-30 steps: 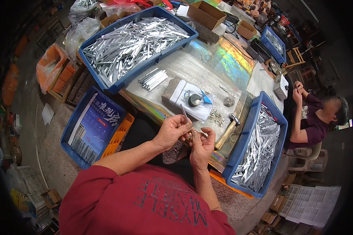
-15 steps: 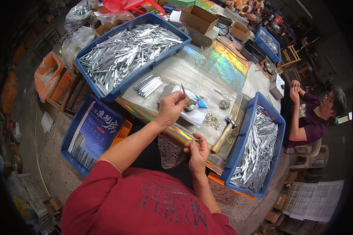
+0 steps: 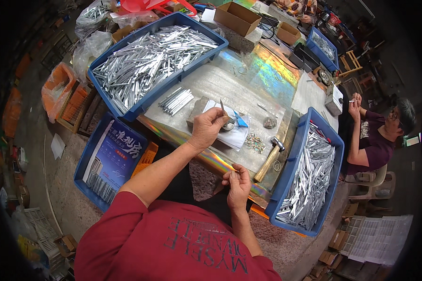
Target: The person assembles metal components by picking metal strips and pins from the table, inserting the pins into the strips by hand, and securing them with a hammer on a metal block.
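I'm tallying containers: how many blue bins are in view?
4: large bin at upper left, sheet-topped bin below it, metal-filled bin at right, distant bin at upper right. More may be hidden.

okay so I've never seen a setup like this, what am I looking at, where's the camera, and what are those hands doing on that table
There's no machine here: a person works bare-handed. The view comes from a fisheye camera on their head, looking down, so edges bend. The left hand pinches a thin rod upright by a dark round pot on papers. The right hand has its fingertips together near the table's front edge; whether it holds something is too small to tell. On the table are a row of silver sticks, a hammer and some small metal bits. Blue bins of silver pieces stand to either side. Another person sits at the right.
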The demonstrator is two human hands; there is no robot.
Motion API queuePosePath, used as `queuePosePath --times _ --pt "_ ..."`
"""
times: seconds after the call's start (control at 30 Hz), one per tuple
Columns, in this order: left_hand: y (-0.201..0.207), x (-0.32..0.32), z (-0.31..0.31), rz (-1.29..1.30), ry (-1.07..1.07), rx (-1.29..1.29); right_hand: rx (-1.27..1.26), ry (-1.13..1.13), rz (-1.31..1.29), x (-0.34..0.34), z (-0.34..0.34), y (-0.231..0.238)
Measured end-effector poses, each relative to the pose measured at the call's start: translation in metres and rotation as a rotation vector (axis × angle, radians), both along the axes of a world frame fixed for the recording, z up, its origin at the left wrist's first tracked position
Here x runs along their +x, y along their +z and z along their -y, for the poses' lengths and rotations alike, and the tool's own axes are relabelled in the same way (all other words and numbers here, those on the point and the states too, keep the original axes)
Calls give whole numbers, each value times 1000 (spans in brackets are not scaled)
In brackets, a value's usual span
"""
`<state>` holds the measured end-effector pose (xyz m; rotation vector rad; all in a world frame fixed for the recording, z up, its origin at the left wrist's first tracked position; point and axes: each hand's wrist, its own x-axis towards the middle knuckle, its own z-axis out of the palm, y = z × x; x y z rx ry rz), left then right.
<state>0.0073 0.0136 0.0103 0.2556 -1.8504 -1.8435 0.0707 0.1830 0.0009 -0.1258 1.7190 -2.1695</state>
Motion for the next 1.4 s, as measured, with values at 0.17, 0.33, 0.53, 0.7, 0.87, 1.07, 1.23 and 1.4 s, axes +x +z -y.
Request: queuePosePath --times 0.17,0.33,0.53,0.7,0.87,1.07,1.23,1.4 --pt "0 0 1 31 6 -2 7 2 -4 0 0 -1" --pt "3 1 0 2 4 -44 6 2 -8 0 1 0" --pt "9 0 6 -9 -15 -324 97 -24 -201 -28 6 22" --pt "10 -3 8 -189 -96 -501 284 -54 -593 -79 27 53" --pt "9 -2 10 -125 -112 -525 584 85 -829 -111 61 79" --pt "7 -2 7 -105 -86 -443 586 -1 -1270 -113 64 59" --pt "1 -2 5 -155 -32 -468 562 -149 -1425 -99 60 44" --pt "-3 -3 4 -210 -3 -422 498 -210 -1413 -86 61 27"
